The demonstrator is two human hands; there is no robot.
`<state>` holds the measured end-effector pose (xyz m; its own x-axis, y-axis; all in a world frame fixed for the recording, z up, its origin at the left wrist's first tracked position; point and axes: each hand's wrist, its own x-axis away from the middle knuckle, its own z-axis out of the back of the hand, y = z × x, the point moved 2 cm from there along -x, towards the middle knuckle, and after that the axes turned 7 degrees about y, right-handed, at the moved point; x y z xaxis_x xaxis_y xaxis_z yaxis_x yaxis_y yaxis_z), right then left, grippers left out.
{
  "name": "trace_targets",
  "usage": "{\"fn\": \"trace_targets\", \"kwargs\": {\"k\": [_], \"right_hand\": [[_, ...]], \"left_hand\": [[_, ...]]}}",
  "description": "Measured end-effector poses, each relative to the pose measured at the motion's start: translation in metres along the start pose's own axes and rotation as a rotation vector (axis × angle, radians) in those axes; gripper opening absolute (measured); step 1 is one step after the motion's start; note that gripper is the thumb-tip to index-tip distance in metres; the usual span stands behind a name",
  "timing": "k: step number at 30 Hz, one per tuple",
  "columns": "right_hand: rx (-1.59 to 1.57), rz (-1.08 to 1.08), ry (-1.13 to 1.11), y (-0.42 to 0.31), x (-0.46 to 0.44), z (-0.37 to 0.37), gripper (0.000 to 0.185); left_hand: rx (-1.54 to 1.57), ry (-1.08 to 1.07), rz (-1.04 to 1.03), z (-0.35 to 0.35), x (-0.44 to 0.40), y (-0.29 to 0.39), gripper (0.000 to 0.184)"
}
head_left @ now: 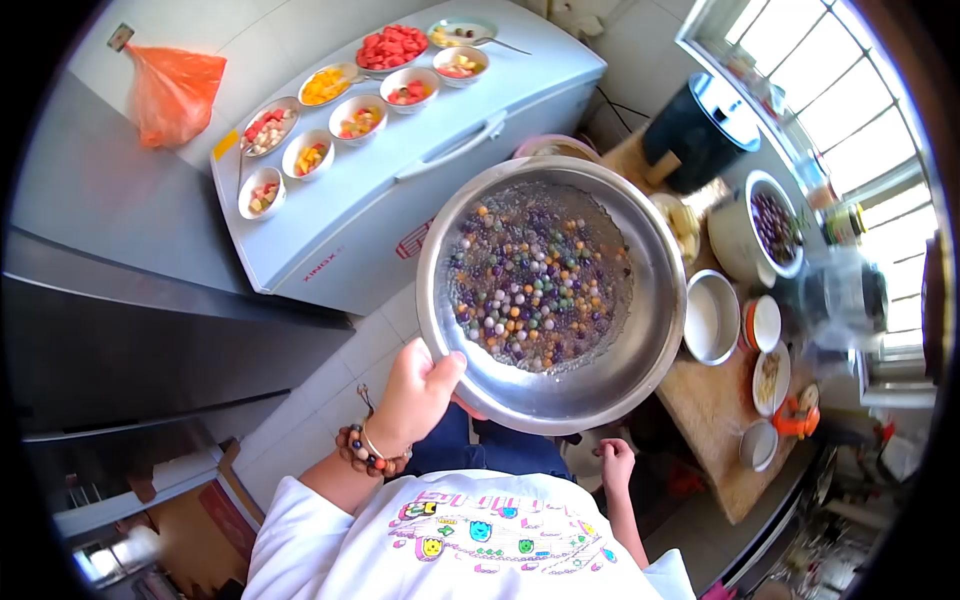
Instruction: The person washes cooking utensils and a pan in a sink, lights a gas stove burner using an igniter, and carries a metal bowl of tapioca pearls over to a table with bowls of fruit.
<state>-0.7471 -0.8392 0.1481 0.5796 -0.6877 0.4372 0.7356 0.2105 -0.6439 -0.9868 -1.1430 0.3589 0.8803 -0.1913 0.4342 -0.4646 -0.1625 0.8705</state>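
A wide stainless steel basin point(655, 330) fills the middle of the head view. Inside it, many small coloured balls point(540, 285) in purple, orange, green and pale grey lie in clear liquid. My left hand point(418, 392), with beaded bracelets on the wrist, grips the basin's near left rim, thumb on top and the other fingers mostly hidden beneath. Low beside my body, my right hand point(617, 463) hangs away from the basin, its fingers loosely curled and nothing visible in them.
Bowls of cut fruit point(360, 120) and a plate of red fruit cubes point(392, 47) stand on the white chest freezer point(345, 225). On the wooden counter point(700, 420) at right are a pot of dark balls point(735, 235), a metal bowl point(711, 317) and a black bucket point(690, 140).
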Motion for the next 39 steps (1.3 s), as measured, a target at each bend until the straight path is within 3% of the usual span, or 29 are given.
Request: {"fn": "trace_targets", "kwargs": {"k": [3,5,8,12,13,15,17,20,27,29,31,33,35,37,38,39], "right_hand": [[-0.071,0.02,-0.071,-0.062,-0.018,-0.017,0.016],[-0.109,0.034,-0.111,-0.104,-0.036,-0.039,0.016],[-0.413,0.063,-0.261,-0.193,-0.052,-0.081,0.016],[-0.648,0.168,-0.433,-0.312,-0.069,-0.119,0.046],[-0.799,0.229,-0.581,-0.332,-0.081,-0.131,0.052],[-0.933,0.223,-0.516,-0.382,-0.089,-0.154,0.057],[-1.026,0.174,-0.553,-0.403,-0.103,-0.166,0.05],[-0.96,-0.18,-0.365,-0.432,-0.123,-0.187,0.036],[-1.103,-0.245,-0.219,-0.512,-0.194,-0.176,0.009],[-1.098,-0.201,-0.224,-0.522,-0.218,-0.175,0.007],[-1.089,-0.256,-0.212,-0.529,-0.265,-0.163,0.004],[-1.135,-0.156,-0.252,-0.529,-0.294,-0.169,0.008],[-1.111,-0.189,-0.187,-0.54,-0.319,-0.169,0.006],[-1.119,-0.175,-0.193,-0.549,-0.344,-0.168,0.007],[-1.085,-0.262,-0.208,-0.545,-0.378,-0.166,0.007],[-1.07,-0.224,-0.157,-0.553,-0.387,-0.169,0.007]], "left_hand": [[0.065,0.105,0.043,0.018,-0.052,0.029,0.019],[0.057,0.076,0.013,0.031,-0.083,0.036,0.02],[0.064,0.003,0.065,0.062,-0.134,0.052,0.022],[0.038,0.023,0.023,0.081,-0.195,0.069,0.022],[-0.036,-0.016,0.036,0.084,-0.207,0.077,0.021],[-0.053,0.033,0.013,0.086,-0.23,0.088,0.02],[-0.044,0.03,0.021,0.08,-0.248,0.1,0.02],[-0.032,0.005,0.016,0.077,-0.286,0.118,0.02],[0.0,-0.182,0.14,0.046,-0.377,0.156,0.025],[-0.218,-0.3,0.085,0.041,-0.412,0.162,0.034],[-0.617,-0.226,0.135,0.016,-0.451,0.178,0.039],[-0.446,-0.113,-0.09,0.023,-0.491,0.185,0.043],[-0.602,0.137,-0.279,0.046,-0.565,0.169,0.046],[-0.747,0.278,-0.319,0.055,-0.616,0.165,0.041],[-0.833,0.288,-0.069,0.048,-0.636,0.155,0.031],[-0.813,0.28,-0.088,0.053,-0.653,0.153,0.031]]}}
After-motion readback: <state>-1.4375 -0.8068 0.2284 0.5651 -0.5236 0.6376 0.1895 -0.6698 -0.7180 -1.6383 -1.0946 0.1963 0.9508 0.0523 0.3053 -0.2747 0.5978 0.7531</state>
